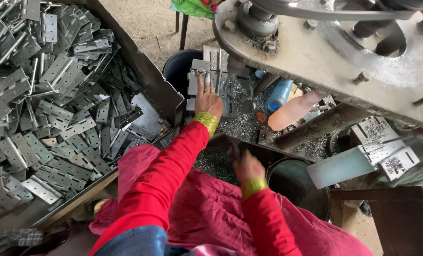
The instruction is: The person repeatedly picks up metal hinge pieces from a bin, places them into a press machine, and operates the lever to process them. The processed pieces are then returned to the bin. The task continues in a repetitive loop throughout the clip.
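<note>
1. Two hands work under a machine; the left hand (207, 100) lies flat, fingers released, on stacked metal hinges (210, 76).
2. Right hand (247, 166), blurred, grip unclear, hovers near a dark bucket (311, 199).
3. Many loose hinges (45, 104) fill the left tray (157, 80).

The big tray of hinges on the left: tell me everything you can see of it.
The tray is a large, shallow bin of dark sheet metal with low, worn walls, set at an angle along the left of the view. It is heaped with flat grey metal hinges, each with two drilled leaves and a knuckle, lying jumbled at every angle. The pile thins near the right corner, where bare floor of the tray shows. Neither hand touches it; the left hand rests on hinges just beyond its right wall.
</note>
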The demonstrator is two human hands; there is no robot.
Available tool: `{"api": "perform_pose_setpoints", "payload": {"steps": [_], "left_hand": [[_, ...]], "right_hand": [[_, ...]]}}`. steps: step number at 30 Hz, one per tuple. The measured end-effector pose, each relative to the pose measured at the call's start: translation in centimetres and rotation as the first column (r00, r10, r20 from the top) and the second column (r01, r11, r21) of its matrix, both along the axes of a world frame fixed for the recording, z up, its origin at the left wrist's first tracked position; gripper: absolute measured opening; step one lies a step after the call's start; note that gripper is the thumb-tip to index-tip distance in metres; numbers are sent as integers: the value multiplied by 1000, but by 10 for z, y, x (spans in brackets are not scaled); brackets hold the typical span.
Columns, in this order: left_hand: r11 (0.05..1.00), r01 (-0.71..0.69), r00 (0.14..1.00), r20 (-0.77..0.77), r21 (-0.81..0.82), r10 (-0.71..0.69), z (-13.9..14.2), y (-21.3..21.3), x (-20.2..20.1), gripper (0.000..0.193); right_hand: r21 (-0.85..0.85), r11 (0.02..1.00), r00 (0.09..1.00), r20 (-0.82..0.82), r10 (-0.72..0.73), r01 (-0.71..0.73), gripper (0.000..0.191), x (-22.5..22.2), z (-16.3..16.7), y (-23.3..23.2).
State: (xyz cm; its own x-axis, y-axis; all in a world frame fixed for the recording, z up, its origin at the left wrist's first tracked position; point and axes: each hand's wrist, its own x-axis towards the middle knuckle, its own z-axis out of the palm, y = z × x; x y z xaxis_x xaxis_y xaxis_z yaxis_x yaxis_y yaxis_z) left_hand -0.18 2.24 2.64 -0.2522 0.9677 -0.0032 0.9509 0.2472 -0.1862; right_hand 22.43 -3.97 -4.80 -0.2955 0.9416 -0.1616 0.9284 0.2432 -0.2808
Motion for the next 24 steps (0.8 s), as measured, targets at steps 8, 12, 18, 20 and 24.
{"api": "perform_pose_setpoints", "payload": {"steps": [8,12,18,20,24], "left_hand": [[992,-50,991,129,113,36,-15,0,-9,43],[995,-82,997,1,59,82,-11,20,-8,49],[989,-110,989,106,102,99,-17,33,-14,53],[981,-129,984,143,148,108,-13,43,-22,51],[989,-88,983,171,115,68,-16,39,-20,47]], "right_hand": [[-62,998,999,24,-26,27,45,6,-5,-5],[-16,1000,997,73,18,-16,43,-2,11,15],[20,996,963,-258,-74,82,59,20,-74,-25],[7,998,967,-249,-63,67,55,28,-86,-19],[-115,989,991,-86,-106,96,42,20,-67,-14]]}}
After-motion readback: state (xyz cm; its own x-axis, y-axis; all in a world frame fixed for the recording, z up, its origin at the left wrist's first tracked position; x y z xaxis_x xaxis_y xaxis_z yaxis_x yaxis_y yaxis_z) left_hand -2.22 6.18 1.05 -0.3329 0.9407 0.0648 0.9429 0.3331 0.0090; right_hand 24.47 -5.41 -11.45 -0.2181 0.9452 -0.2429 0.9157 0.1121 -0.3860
